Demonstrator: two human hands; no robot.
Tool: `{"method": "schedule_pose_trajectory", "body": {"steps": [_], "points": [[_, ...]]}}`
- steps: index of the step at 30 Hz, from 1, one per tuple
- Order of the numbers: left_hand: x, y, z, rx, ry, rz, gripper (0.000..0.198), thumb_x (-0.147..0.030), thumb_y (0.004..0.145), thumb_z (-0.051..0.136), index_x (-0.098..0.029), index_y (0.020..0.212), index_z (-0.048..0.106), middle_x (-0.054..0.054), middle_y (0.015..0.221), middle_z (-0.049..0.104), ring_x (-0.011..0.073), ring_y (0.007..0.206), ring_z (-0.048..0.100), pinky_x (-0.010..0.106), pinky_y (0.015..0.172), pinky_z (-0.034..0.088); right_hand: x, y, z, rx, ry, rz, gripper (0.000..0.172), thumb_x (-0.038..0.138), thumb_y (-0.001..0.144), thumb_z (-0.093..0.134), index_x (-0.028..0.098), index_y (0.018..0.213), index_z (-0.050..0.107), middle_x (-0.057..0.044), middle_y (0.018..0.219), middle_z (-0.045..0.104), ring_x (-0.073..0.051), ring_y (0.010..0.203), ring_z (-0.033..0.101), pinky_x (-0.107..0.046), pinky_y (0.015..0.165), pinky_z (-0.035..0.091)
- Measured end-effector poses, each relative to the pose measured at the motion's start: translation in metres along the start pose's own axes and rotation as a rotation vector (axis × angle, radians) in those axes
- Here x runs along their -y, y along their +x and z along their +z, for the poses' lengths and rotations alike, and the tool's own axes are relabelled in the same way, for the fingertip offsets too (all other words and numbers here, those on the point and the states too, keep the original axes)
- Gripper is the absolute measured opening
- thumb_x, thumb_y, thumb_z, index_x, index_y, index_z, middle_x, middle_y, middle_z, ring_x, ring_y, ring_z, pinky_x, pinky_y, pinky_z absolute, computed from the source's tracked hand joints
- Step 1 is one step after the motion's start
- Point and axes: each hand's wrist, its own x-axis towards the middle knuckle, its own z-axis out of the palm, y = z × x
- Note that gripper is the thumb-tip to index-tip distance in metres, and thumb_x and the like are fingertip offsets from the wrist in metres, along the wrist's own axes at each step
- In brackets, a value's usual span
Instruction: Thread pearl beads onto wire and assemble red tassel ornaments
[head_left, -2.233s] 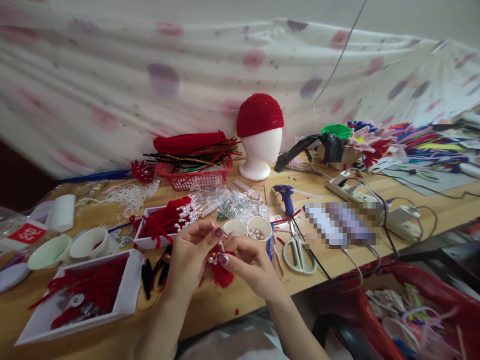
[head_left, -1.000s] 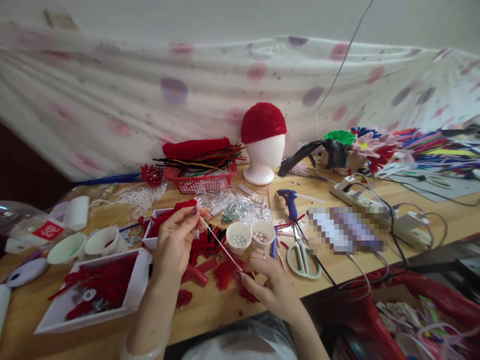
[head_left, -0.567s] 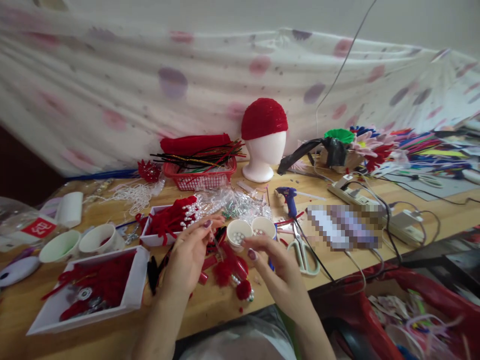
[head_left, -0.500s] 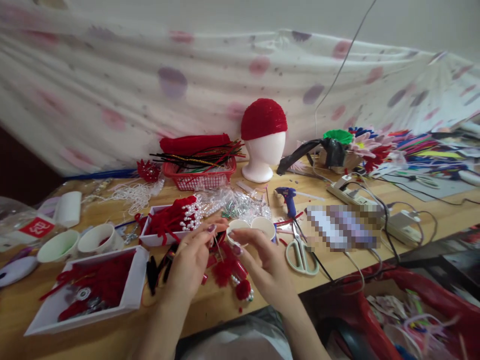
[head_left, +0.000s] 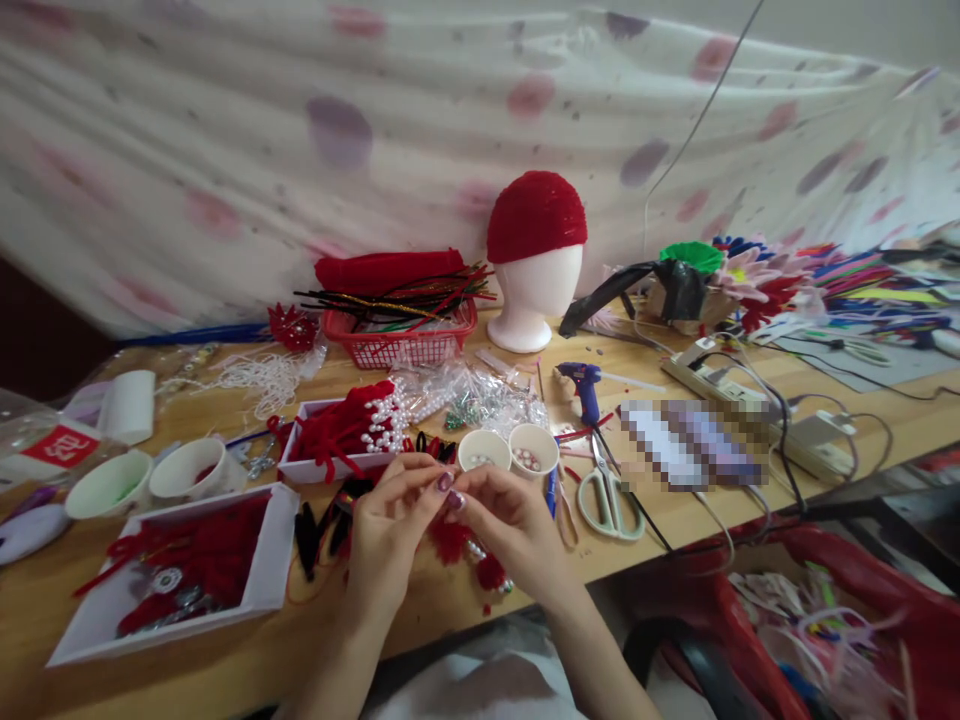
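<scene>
My left hand [head_left: 390, 515] and my right hand [head_left: 517, 515] meet fingertip to fingertip above the front part of the table. Both are pinched closed, and whatever lies between the fingertips is too small to make out. Partly hidden beneath them is a red fluffy piece [head_left: 491, 573] with white pearl beads. Just beyond my fingers stand two small white cups, the left one [head_left: 484, 452] and the right one [head_left: 533, 450], with small beads inside. A white box [head_left: 315, 468] of red pieces and pearl strands lies past my left hand.
Scissors [head_left: 611, 505], a blue glue gun [head_left: 581, 390] and a power strip [head_left: 720, 385] lie to the right. A foam head [head_left: 536, 295] and red basket [head_left: 405, 345] stand behind. An open white box [head_left: 266, 560] sits left; a red bag [head_left: 731, 620] is low right.
My hands have come together, my right fingers closing from a spread pose to meet the left ones. The view has shifted slightly, and both small cups now show more fully.
</scene>
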Motion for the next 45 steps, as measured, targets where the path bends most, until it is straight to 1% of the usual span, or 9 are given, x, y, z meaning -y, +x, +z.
{"method": "schedule_pose_trajectory", "body": {"steps": [3, 5, 8, 13, 17, 23, 31, 39, 45], "points": [[-0.002, 0.004, 0.000, -0.039, 0.021, -0.013, 0.025, -0.045, 0.074, 0.084, -0.021, 0.078, 0.082, 0.004, 0.086, 0.074, 0.0173, 0.086, 0.068, 0.024, 0.078, 0.054, 0.015, 0.000, -0.013, -0.061, 0.037, -0.049, 0.026, 0.043, 0.085, 0.080, 0.019, 0.085, 0.071, 0.000, 0.070, 0.070, -0.012, 0.062, 0.063, -0.021, 0.060, 0.051], [-0.005, 0.004, -0.001, 0.016, 0.052, -0.076, 0.031, -0.051, 0.079, 0.078, -0.020, 0.082, 0.082, 0.004, 0.079, 0.076, 0.0183, 0.081, 0.070, 0.026, 0.077, 0.055, 0.025, 0.001, -0.020, -0.109, 0.064, -0.096, 0.022, 0.040, 0.086, 0.081, 0.021, 0.085, 0.071, 0.000, 0.071, 0.071, -0.012, 0.064, 0.065, -0.022, 0.063, 0.054], [-0.007, -0.003, -0.002, 0.254, 0.168, -0.152, 0.029, -0.048, 0.085, 0.073, -0.021, 0.092, 0.081, 0.007, 0.089, 0.079, 0.0213, 0.086, 0.073, 0.029, 0.081, 0.057, 0.037, 0.000, -0.026, -0.107, 0.092, -0.138, 0.016, 0.036, 0.089, 0.078, 0.022, 0.087, 0.070, 0.001, 0.070, 0.071, -0.012, 0.066, 0.067, -0.023, 0.069, 0.056], [0.002, -0.016, 0.005, 0.570, 0.344, -0.057, 0.038, -0.030, 0.084, 0.077, -0.025, 0.122, 0.071, 0.007, 0.129, 0.071, 0.0243, 0.121, 0.064, 0.034, 0.105, 0.047, 0.044, -0.007, -0.020, -0.097, 0.185, -0.153, 0.017, 0.037, 0.092, 0.076, 0.023, 0.091, 0.067, 0.002, 0.067, 0.067, -0.012, 0.061, 0.062, -0.023, 0.064, 0.053], [0.004, -0.018, 0.013, 0.724, 0.429, -0.030, 0.015, -0.024, 0.091, 0.064, -0.022, 0.095, 0.078, 0.006, 0.100, 0.078, 0.0225, 0.099, 0.070, 0.031, 0.092, 0.051, 0.047, -0.013, -0.019, -0.144, 0.215, -0.154, 0.023, 0.039, 0.090, 0.077, 0.021, 0.087, 0.064, 0.005, 0.059, 0.058, -0.009, 0.052, 0.049, -0.019, 0.050, 0.037], [0.009, -0.019, 0.013, 0.643, 0.443, -0.152, 0.012, -0.023, 0.086, 0.068, -0.023, 0.089, 0.080, 0.005, 0.094, 0.080, 0.0242, 0.093, 0.072, 0.031, 0.085, 0.053, 0.052, -0.018, -0.026, -0.234, 0.188, -0.191, 0.029, 0.043, 0.088, 0.078, 0.022, 0.082, 0.059, 0.008, 0.055, 0.042, -0.010, 0.050, 0.035, -0.024, 0.051, 0.028], [0.009, -0.023, 0.013, 0.564, 0.332, -0.334, 0.014, -0.014, 0.072, 0.072, -0.021, 0.081, 0.080, 0.006, 0.081, 0.080, 0.0238, 0.077, 0.073, 0.031, 0.071, 0.057, 0.052, -0.016, -0.033, -0.225, 0.273, -0.198, 0.024, 0.039, 0.086, 0.080, 0.021, 0.085, 0.063, 0.008, 0.057, 0.042, -0.009, 0.051, 0.032, -0.024, 0.051, 0.025], [0.023, -0.025, 0.006, 0.478, 0.355, -0.327, 0.024, -0.012, 0.072, 0.072, -0.022, 0.093, 0.078, 0.006, 0.092, 0.080, 0.0233, 0.088, 0.074, 0.032, 0.079, 0.057, 0.054, -0.017, -0.044, -0.265, 0.179, -0.171, 0.029, 0.045, 0.084, 0.081, 0.021, 0.084, 0.066, 0.006, 0.056, 0.045, -0.010, 0.050, 0.034, -0.025, 0.050, 0.026], [0.008, -0.022, 0.007, 0.534, 0.490, -0.278, 0.038, -0.016, 0.071, 0.077, -0.029, 0.106, 0.081, 0.006, 0.110, 0.081, 0.0278, 0.105, 0.073, 0.039, 0.095, 0.055, 0.052, -0.024, -0.046, -0.189, 0.068, -0.154, 0.023, 0.044, 0.089, 0.077, 0.022, 0.087, 0.071, 0.003, 0.061, 0.058, -0.011, 0.053, 0.048, -0.023, 0.050, 0.035]]}}
